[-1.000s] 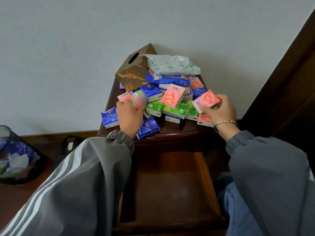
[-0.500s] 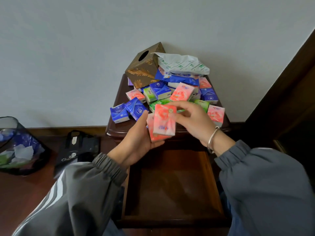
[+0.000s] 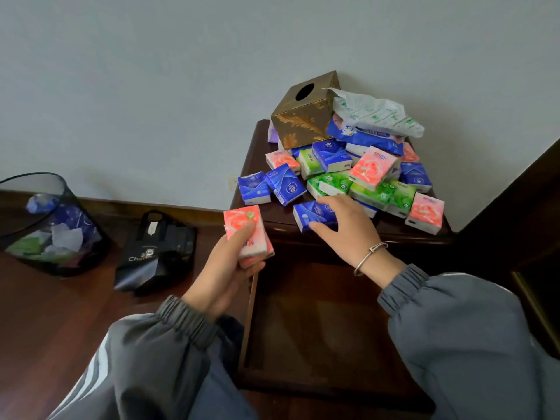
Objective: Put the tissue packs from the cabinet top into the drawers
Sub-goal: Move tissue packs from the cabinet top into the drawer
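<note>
Several pink, blue and green tissue packs lie heaped on the dark wooden cabinet top. My left hand holds a stack of pink tissue packs left of the cabinet's front corner. My right hand lies over a blue tissue pack at the cabinet's front edge, thumb under it and fingers spread on top. Below the top, the open drawer shows a bare wooden bottom.
A gold tissue box and a white-green plastic bag sit at the back of the cabinet top. A black mesh waste bin and a black bag stand on the wooden floor to the left. A dark wood panel rises at right.
My right hand let go of the pink pack and reached to the blue pack on the cabinet edge. My left hand moved left, keeping the pink packs. The view shifted left.
</note>
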The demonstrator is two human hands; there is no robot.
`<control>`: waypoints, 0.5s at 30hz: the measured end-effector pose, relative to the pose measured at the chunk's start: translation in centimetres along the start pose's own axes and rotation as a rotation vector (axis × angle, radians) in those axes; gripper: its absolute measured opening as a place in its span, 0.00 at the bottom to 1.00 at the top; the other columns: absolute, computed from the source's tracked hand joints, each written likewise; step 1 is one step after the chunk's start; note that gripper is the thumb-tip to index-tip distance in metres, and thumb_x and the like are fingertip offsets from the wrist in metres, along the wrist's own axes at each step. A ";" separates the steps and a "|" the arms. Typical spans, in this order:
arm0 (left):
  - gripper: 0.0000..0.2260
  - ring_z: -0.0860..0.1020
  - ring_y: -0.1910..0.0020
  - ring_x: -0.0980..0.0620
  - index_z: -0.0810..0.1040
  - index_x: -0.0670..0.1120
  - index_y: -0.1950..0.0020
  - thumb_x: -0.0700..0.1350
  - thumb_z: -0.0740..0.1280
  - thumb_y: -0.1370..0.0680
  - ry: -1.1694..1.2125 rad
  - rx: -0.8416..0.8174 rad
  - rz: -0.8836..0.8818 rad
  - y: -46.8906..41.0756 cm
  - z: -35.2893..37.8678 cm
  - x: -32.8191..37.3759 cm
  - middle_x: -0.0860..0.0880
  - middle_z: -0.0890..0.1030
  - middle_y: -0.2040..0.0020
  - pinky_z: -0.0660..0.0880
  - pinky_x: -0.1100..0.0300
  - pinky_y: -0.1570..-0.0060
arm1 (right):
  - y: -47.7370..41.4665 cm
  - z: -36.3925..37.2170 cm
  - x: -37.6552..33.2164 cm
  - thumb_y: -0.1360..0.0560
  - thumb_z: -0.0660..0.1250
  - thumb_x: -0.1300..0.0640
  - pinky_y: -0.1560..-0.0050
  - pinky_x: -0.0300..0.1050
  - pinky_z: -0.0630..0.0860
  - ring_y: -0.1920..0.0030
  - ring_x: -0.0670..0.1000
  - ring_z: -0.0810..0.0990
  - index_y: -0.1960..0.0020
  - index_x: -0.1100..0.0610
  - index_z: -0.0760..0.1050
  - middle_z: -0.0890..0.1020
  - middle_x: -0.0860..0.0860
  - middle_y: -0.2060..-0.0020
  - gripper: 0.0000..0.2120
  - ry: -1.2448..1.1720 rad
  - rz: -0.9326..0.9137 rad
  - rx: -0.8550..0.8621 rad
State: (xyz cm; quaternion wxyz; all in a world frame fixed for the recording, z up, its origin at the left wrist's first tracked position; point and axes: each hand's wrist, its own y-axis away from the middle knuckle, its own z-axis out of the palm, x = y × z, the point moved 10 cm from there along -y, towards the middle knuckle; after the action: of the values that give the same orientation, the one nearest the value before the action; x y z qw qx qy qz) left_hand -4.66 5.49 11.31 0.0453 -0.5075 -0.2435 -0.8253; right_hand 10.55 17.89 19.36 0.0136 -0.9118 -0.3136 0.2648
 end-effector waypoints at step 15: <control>0.18 0.83 0.61 0.56 0.75 0.47 0.40 0.55 0.68 0.25 -0.001 -0.010 0.036 0.3 -2.1 0.1 0.52 0.84 0.59 0.75 0.61 0.60 | -4.6 1.7 -4.1 0.26 0.61 0.39 0.46 0.52 0.73 0.44 0.56 0.74 0.42 0.55 0.73 0.77 0.54 0.46 0.23 0.350 -0.058 0.030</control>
State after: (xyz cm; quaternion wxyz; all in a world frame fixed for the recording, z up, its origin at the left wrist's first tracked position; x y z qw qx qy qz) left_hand -6.37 4.32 10.68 0.0574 -0.5126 -0.2300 -0.8253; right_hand 4.40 18.95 20.78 0.0894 -0.9342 -0.3288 0.1062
